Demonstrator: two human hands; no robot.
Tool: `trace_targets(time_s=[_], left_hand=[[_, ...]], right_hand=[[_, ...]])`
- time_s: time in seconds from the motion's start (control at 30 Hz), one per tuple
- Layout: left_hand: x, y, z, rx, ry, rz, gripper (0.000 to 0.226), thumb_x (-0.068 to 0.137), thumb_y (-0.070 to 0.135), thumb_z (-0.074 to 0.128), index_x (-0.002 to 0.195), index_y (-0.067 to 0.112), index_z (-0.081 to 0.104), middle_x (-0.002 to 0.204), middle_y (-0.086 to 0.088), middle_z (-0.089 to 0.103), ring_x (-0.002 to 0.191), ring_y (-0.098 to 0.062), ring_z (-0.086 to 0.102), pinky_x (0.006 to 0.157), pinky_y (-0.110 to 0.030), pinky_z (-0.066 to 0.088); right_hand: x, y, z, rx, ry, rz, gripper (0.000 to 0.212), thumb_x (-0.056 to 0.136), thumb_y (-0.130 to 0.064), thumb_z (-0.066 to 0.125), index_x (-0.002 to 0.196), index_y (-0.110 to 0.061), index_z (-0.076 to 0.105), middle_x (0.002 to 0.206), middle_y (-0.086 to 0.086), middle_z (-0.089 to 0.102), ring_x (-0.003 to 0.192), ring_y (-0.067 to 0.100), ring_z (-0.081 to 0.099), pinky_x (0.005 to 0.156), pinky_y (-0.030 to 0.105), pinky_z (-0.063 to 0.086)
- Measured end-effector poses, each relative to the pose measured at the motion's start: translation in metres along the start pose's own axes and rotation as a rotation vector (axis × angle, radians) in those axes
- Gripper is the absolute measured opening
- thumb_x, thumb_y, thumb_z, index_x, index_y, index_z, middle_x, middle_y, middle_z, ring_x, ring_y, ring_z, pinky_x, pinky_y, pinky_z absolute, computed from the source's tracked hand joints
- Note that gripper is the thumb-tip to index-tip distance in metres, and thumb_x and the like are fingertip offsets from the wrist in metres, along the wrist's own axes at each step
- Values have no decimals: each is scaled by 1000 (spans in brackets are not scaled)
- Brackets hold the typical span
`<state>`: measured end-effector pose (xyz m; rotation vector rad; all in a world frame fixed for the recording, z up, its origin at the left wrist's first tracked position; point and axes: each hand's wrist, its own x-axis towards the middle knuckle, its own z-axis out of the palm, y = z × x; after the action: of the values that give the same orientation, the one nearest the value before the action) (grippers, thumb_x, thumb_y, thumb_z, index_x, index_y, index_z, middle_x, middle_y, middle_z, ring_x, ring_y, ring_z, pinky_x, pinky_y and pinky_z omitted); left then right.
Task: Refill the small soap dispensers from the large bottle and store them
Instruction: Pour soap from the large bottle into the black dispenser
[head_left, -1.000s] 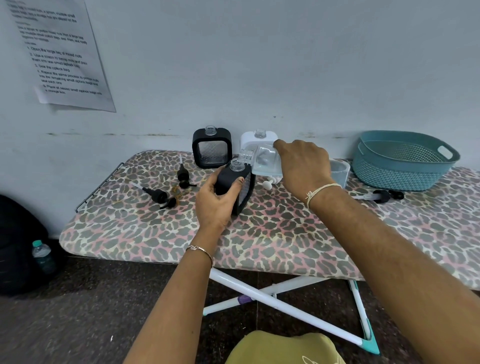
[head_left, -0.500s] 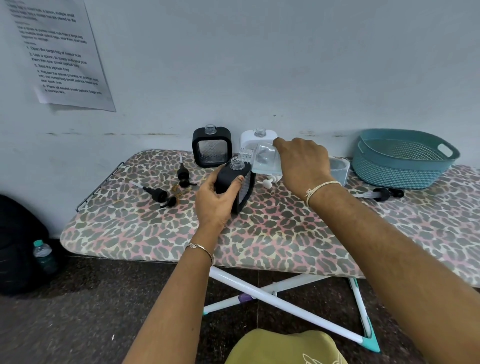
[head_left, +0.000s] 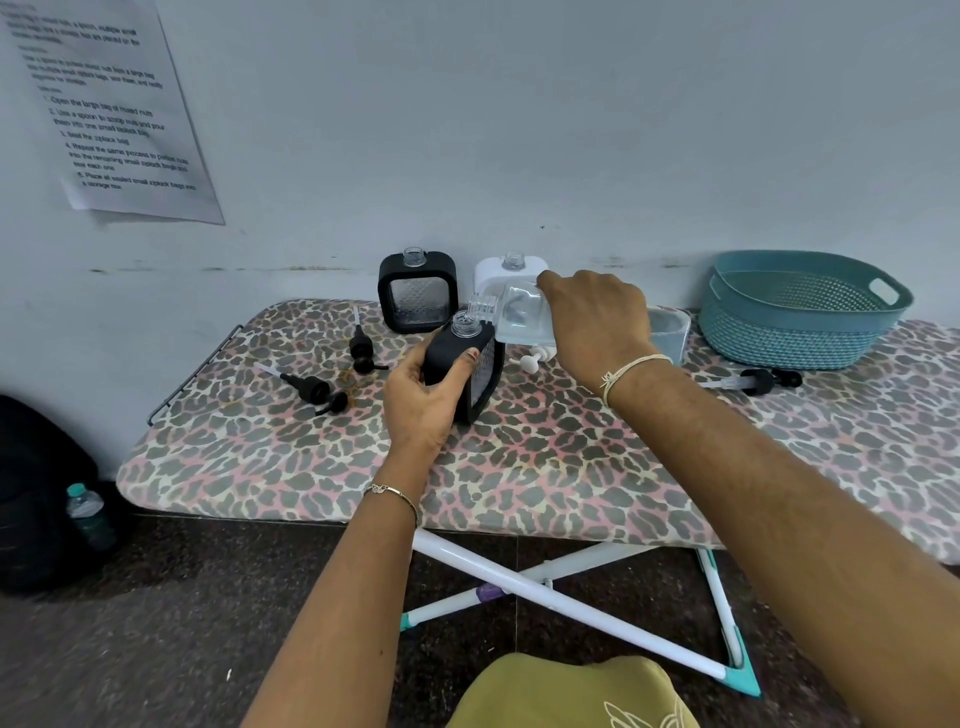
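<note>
Soap dispenser (head_left: 464, 365), black, stands on the counter (head_left: 545, 457), left hand (head_left: 423, 400) clamped around it for steadiness; right hand (head_left: 592, 317) grips the tilted clear bottle (head_left: 514, 314), neck over its mouth.

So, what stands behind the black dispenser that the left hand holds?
Behind the held black dispenser a second black dispenser stands uncapped by the wall, a white one beside it. The tilted clear bottle and right hand cover the white one's lower part.

Head cam, single view
Looks fwd & down at leopard-print board (head_left: 545, 467) from its near long edge, close; wall just behind board.
</note>
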<state>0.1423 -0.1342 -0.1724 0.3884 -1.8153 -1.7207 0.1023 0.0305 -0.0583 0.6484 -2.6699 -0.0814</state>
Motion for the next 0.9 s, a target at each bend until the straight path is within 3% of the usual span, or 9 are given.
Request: trace_targets(time_s=[0.13, 0.37, 0.9], left_hand=[[0, 0, -1, 43, -2, 11, 33, 70, 43, 79, 100, 30, 69, 95, 12, 73, 92, -5, 69, 88, -34, 56], [0, 3, -2, 50, 0, 4, 25, 76, 32, 80, 98, 28, 68, 94, 11, 73, 89, -5, 69, 85, -29, 56], [2, 9, -4, 30, -39, 33, 32, 78, 21, 79, 108, 16, 67, 96, 8, 72, 90, -4, 69, 79, -19, 54]], right_hand=[[0, 1, 2, 0, 10, -7, 47, 83, -5, 61, 127, -14, 47, 102, 9, 63, 92, 30, 61, 65, 31, 38], [1, 1, 2, 2, 16, -7, 47, 83, -4, 60, 127, -15, 47, 101, 8, 63, 92, 29, 61, 64, 32, 38], [-1, 0, 5, 8, -12, 10, 50, 81, -5, 61, 128, -16, 46, 98, 7, 61, 90, 27, 61, 63, 31, 38]])
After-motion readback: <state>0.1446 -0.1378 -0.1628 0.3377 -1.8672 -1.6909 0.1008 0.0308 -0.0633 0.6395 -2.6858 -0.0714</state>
